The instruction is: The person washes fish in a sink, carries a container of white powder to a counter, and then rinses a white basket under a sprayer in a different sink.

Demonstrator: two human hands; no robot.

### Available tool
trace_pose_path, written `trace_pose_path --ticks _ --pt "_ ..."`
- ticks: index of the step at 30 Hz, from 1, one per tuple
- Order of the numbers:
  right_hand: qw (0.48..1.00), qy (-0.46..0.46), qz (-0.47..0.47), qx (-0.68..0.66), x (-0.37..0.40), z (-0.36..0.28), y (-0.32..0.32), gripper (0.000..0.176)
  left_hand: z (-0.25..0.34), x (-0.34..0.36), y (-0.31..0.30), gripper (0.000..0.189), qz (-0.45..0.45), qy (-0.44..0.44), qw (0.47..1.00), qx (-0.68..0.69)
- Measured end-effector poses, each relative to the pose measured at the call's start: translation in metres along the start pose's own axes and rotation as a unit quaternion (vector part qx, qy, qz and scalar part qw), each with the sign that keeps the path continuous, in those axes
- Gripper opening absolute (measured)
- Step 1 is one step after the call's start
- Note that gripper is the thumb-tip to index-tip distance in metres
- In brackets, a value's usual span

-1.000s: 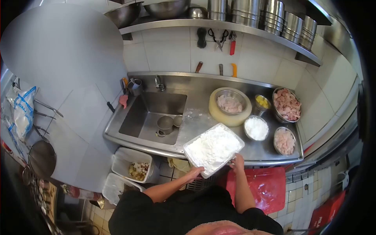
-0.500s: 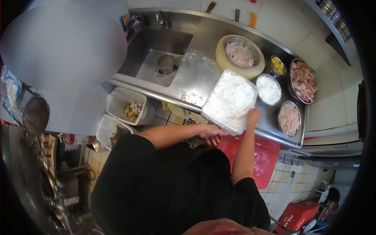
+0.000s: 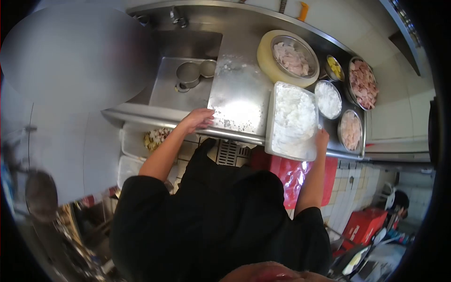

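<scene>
My right hand is closed on the right edge of a pale rectangular tub that holds white powder. The tub sits at the counter's front edge, its near end hanging over. My left hand is apart from the tub, fingers stretched out and empty, over the counter's front rim near the sink. Right beside the tub stands a metal bowl of white powder. A bowl of pale meat pieces is a little further right.
Behind the tub, a bowl of sliced pale meat rests on a round yellowish block. A small bowl of yellow pieces and a large bowl of pinkish meat stand at the back right. Pots lie in the sink.
My left hand has left the tub's near corner and moved left to the counter rim. The tub has turned slightly and shifted right, with my right hand still on its edge.
</scene>
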State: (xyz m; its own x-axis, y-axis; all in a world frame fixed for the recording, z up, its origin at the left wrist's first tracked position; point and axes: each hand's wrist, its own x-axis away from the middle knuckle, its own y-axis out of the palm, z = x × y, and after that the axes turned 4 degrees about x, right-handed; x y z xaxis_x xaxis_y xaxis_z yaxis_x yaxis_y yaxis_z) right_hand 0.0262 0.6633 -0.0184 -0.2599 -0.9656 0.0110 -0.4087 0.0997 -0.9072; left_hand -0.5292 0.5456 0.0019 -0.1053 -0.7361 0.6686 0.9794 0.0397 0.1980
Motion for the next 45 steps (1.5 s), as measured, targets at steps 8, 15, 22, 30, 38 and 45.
trace_pose_path --ticks 8,15,22,30,38,45 --pt "0.975 0.048 0.209 0.055 0.073 -0.023 -0.008 0.035 0.025 -0.041 -0.131 0.032 0.038 -0.030 0.999 0.015" --pt "0.945 0.220 0.239 0.050 0.111 -0.039 0.019 0.043 0.284 0.036 -0.162 0.029 0.145 0.452 0.877 -0.076" --pt "0.923 0.256 0.272 0.098 0.120 -0.075 0.015 0.045 0.540 0.238 -0.085 0.025 0.096 0.827 0.524 -0.178" --pt "0.927 0.241 0.280 0.059 0.127 -0.083 0.007 0.043 0.657 0.189 0.001 0.071 0.320 0.520 0.531 -0.588" --pt "0.923 0.250 0.286 0.061 0.125 -0.074 0.016 0.044 0.641 0.177 0.011 0.048 0.265 0.632 0.516 -0.514" --pt "0.921 0.243 0.304 0.035 0.128 -0.083 0.012 0.043 0.673 0.205 -0.002 0.051 0.242 0.636 0.550 -0.485"
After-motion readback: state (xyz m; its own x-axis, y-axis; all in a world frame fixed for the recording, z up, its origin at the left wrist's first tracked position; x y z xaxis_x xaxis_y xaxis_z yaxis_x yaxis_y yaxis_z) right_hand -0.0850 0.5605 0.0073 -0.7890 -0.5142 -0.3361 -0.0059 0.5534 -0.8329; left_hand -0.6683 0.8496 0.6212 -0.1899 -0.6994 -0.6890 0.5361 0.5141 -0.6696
